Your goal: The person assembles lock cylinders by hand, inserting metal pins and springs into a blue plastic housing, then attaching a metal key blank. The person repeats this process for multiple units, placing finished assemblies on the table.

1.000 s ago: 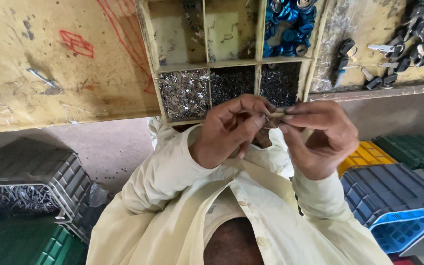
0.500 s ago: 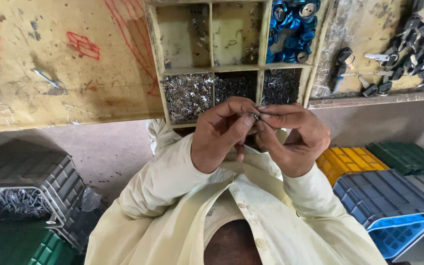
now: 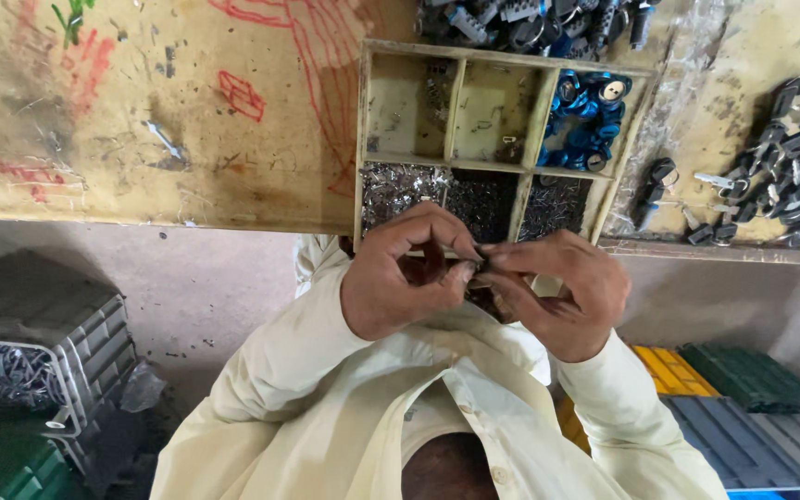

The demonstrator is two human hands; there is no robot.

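My left hand (image 3: 400,273) and my right hand (image 3: 562,292) meet fingertip to fingertip just in front of the workbench edge. Between them they pinch a small dark metal part (image 3: 480,268), mostly hidden by my fingers. Right behind my hands lies a wooden compartment tray (image 3: 456,102). Its near cells hold small shiny metal pieces (image 3: 391,185) and dark pins (image 3: 557,199); a far cell holds blue round parts (image 3: 590,111).
The worn yellow workbench (image 3: 141,120) carries red scribbles. Dark metal parts (image 3: 798,157) lie scattered at the right and piled at the top (image 3: 530,14). Below stand grey (image 3: 39,343), green (image 3: 752,375), yellow (image 3: 673,370) and dark grey (image 3: 743,444) crates.
My hands have stayed together on the small part while drifting left and a little lower in view; the fingers have shifted slightly around it.
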